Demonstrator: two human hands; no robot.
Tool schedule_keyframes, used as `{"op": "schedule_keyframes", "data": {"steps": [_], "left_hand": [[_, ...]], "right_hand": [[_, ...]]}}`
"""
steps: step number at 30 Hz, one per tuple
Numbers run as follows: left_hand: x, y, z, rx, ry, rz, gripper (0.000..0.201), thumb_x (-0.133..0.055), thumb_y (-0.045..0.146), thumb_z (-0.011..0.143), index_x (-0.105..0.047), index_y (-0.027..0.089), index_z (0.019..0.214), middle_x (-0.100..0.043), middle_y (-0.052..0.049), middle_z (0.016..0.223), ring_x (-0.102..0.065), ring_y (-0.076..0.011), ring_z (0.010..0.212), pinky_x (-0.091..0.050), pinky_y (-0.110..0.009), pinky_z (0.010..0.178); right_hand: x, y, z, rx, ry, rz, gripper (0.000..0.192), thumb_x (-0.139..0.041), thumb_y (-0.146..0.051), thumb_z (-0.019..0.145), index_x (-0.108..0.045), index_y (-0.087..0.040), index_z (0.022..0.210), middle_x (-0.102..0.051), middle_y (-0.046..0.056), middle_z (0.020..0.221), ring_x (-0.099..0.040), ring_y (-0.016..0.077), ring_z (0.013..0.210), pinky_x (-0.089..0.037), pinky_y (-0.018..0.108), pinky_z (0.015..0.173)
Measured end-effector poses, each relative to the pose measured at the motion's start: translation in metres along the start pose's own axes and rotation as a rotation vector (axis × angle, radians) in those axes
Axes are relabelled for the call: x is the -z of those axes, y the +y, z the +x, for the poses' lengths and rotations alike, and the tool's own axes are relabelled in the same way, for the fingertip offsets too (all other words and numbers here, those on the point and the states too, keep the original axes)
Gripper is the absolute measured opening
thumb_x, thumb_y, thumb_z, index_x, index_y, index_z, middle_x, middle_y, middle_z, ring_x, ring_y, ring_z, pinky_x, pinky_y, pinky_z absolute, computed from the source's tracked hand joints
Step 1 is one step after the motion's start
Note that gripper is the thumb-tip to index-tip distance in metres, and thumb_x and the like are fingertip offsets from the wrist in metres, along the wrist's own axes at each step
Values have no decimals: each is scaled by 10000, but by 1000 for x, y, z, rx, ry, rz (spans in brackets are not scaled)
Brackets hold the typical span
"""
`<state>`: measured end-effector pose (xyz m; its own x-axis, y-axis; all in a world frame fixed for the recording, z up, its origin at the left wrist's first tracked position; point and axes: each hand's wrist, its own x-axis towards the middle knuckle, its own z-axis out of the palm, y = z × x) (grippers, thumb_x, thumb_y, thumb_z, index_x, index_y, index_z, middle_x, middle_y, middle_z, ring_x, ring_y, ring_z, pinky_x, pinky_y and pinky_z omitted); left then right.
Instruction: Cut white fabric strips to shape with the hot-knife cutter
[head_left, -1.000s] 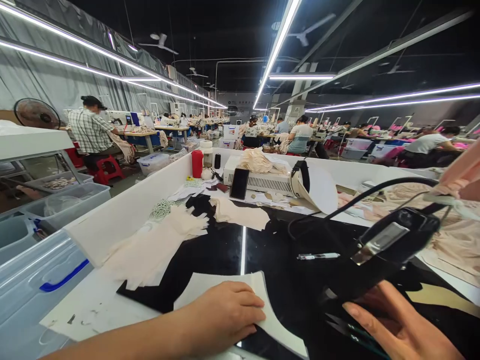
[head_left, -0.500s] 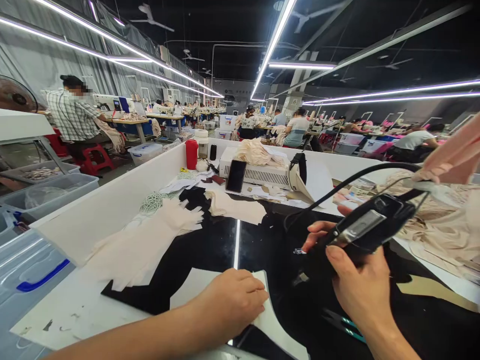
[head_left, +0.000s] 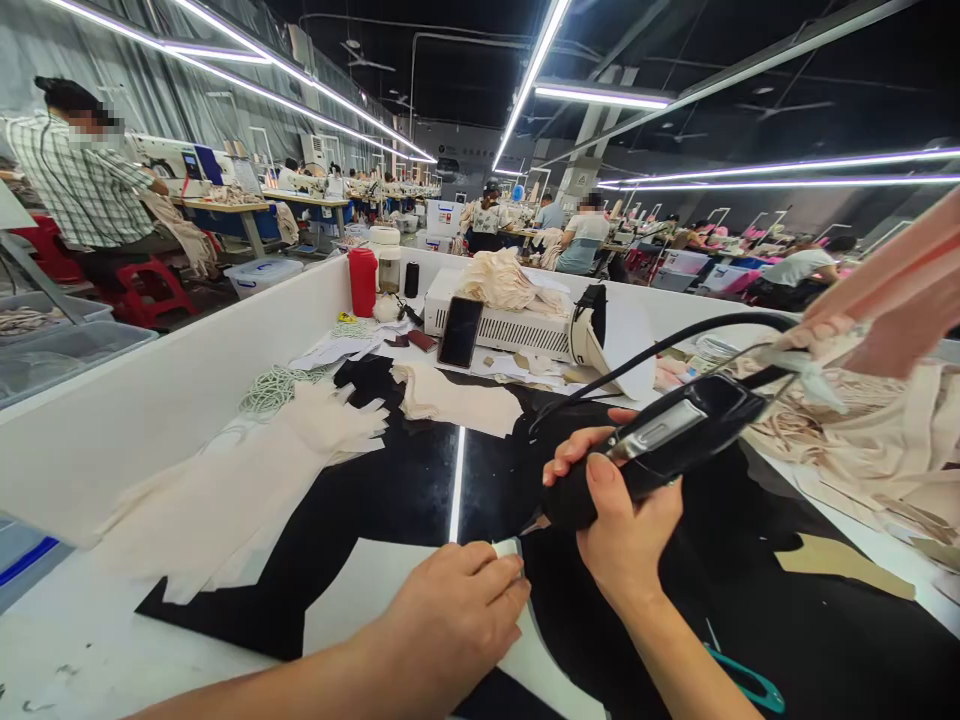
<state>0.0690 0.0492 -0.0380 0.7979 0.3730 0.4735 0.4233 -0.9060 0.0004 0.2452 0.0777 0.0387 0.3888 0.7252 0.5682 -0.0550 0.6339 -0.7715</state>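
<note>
We find the black handheld tool (head_left: 660,440) gripped in the right hand (head_left: 622,530), fingers wrapped round its lower body, thumb on top. It is tilted, its narrow tip pointing down toward the corner of a white pattern piece (head_left: 390,590) on the tabletop (head_left: 75,640). The tool is dark and rounded, with a bright metal plate on its upper face, and a black cable (head_left: 675,345) arcs from its rear end up and to the right. The tip lies just beside the piece's upper corner; we cannot tell whether it touches.

The left hand (head_left: 457,610) lies flat and palm down on the white pattern piece, fingers close together, holding nothing, pressing the sheet onto the black fabric (head_left: 405,490) beneath. The two hands are near each other, apart.

Around them, the black fabric covers the middle of the tabletop, with open room ahead of the hands. Cream fabric cut-outs (head_left: 247,480) lie to the left, near the white side wall (head_left: 172,390). A teal-handled pair of scissors (head_left: 739,680) lies at the near right, by the right forearm. Pink cloth (head_left: 885,440) is heaped along the right edge.

At the far end stand a white machine box (head_left: 517,330), a dark phone (head_left: 460,332) leaning on it, and a red bottle (head_left: 363,282). Other people sit at work well beyond.
</note>
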Motion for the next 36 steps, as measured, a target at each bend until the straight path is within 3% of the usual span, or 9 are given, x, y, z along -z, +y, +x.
{"op": "schedule_keyframes", "data": {"steps": [17,36], "left_hand": [[13,0,2,18,87,-34,156,-551,214,1070,-658,157,1168,-744,-33,1206,-658,-193,959,-502,-324,742],[12,-2,-1,-17,87,-10,180,-554,215,1074,-662,135,1193,-728,-40,1186,-659,-208,1007,-513,-326,734]], "right_hand": [[-6,-5,-3,-63,-20,99,397,-798,-358,890,-568,-294,1207,-634,-51,814,-621,144,628,-557,295,548],[-8,-3,-3,-53,-3,143,337,-819,-346,883,-585,-275,1114,-659,-45,793,-620,143,636,-558,283,533]]}}
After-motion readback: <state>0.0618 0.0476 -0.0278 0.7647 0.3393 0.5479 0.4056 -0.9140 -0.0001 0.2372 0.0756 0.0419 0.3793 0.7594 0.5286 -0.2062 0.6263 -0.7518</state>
